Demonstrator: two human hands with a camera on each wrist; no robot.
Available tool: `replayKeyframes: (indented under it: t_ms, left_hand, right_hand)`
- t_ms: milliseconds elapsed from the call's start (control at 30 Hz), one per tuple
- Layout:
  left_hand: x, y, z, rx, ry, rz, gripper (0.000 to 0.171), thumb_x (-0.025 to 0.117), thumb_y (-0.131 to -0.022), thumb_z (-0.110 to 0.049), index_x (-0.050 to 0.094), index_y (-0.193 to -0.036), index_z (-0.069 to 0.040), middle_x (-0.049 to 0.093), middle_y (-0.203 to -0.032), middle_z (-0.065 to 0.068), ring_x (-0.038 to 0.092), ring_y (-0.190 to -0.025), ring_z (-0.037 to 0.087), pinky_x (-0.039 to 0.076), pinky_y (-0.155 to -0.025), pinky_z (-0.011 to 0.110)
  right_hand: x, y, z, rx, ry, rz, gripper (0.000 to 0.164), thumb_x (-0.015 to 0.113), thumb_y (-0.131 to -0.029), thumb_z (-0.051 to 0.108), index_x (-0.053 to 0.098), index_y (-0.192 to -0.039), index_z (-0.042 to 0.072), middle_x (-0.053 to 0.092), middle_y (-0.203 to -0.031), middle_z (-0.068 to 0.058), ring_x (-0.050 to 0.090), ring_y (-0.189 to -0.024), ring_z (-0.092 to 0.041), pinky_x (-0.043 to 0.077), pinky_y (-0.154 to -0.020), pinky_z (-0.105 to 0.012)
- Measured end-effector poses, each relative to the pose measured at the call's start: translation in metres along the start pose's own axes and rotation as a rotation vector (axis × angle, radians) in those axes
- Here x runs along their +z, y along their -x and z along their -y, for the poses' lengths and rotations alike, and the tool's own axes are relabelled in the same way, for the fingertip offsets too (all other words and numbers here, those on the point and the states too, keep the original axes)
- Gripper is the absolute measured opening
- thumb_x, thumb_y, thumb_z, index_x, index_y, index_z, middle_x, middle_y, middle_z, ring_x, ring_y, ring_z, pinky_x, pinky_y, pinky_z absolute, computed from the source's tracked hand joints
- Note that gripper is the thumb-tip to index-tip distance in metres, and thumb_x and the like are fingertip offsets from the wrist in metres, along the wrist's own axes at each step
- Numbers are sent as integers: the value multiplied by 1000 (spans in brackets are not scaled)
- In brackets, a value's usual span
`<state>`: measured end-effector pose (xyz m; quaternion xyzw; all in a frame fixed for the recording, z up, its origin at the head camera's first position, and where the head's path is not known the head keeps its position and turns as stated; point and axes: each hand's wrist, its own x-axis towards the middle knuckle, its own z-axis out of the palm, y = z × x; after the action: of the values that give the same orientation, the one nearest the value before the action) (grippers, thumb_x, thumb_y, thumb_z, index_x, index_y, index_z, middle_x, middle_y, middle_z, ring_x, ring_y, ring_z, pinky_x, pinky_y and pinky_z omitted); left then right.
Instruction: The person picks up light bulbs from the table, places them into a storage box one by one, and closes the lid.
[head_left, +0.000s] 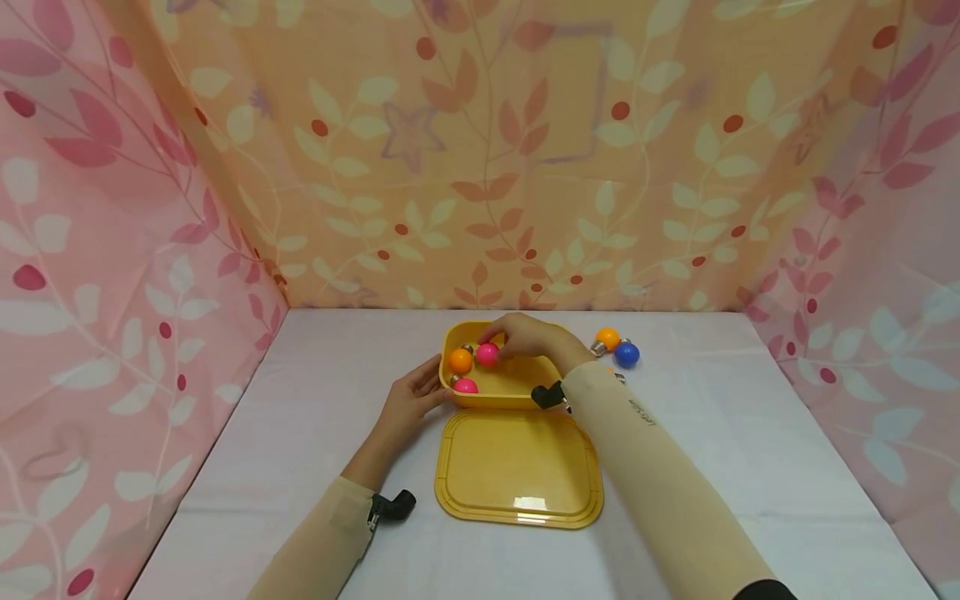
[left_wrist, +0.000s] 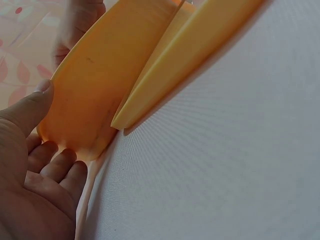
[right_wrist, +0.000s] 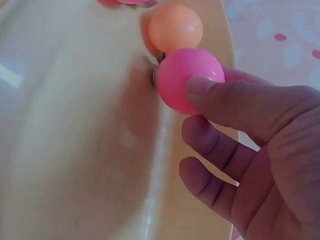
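My right hand reaches into a yellow plastic box and pinches a pink light bulb between thumb and fingers. The bulb's metal screw base points away from the fingers, toward the box floor. Close beside it, inside the left end, lie an orange bulb and a second pink bulb. At the box's left front corner, my left hand rests its thumb and fingertips against the outer wall, the thumb near the rim in the left wrist view.
The yellow lid lies flat on the white table, right in front of the box. To the box's right are an orange bulb and a blue bulb. Another bulb is mostly hidden by the right sleeve. Patterned curtains surround the table.
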<state>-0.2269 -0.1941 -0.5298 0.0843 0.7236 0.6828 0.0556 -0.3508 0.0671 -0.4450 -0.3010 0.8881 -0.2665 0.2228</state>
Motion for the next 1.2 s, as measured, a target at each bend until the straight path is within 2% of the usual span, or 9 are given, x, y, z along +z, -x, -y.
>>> replayKeyframes:
  t_ms: [167,367,533,767,867,1000,1200]
  left_hand:
    - [1,-1,-1,2,-1,-1,70,76,-95,-16,44,-157,-19,49,-157,6,51,-142,22,50,-103,22]
    - [2,-1,-1,-5,-8,-6,69,75,-95,-16,45,-157,-19,50,-156,5,51,-141,21,50,-103,22]
    - [3,-1,-2,-5,0,-11,68,75,-95,-15,45,-156,-19,50,-156,5,51,-141,20,50,-103,23]
    - [2,0,0,-5,-8,-18,67,74,-96,-14,45,-156,-18,51,-155,6,52,-141,20,50,-103,23]
    - [1,0,1,-3,-4,-14,67,74,-96,-14,45,-156,-19,51,-155,5,51,-141,21,50,-104,23]
    - [1,0,1,1,-11,-12,69,75,-95,-15,44,-157,-19,50,-156,6,51,-142,22,50,-104,24]
    - [1,1,0,8,-14,-12,69,75,-95,-17,44,-157,-18,49,-157,6,51,-142,23,50,-104,25]
  right_hand:
    - [0,-1,0,0,28,-6,42,71,-93,4,69,-134,15,63,-137,-7,56,-126,-34,45,-115,-44]
    - [-3,3,1,-27,85,-41,41,74,-94,11,69,-134,15,63,-139,-7,55,-129,-34,42,-118,-46]
    - [-8,15,4,-90,110,-85,42,76,-94,15,68,-135,13,64,-138,-7,58,-124,-35,46,-112,-44]
    - [-13,38,5,-116,101,-155,43,75,-95,15,66,-137,13,65,-136,-10,62,-97,-22,58,-91,-37]
    - [-14,52,6,-108,112,-196,43,74,-96,18,65,-138,14,64,-135,-7,63,-98,-21,58,-92,-38]
    - [-15,70,9,-108,102,-251,45,75,-95,20,65,-138,14,63,-138,-4,63,-107,-24,57,-98,-42]
    - [-13,91,11,-125,82,-306,45,77,-94,19,66,-137,13,64,-138,-4,61,-98,-20,58,-84,-37]
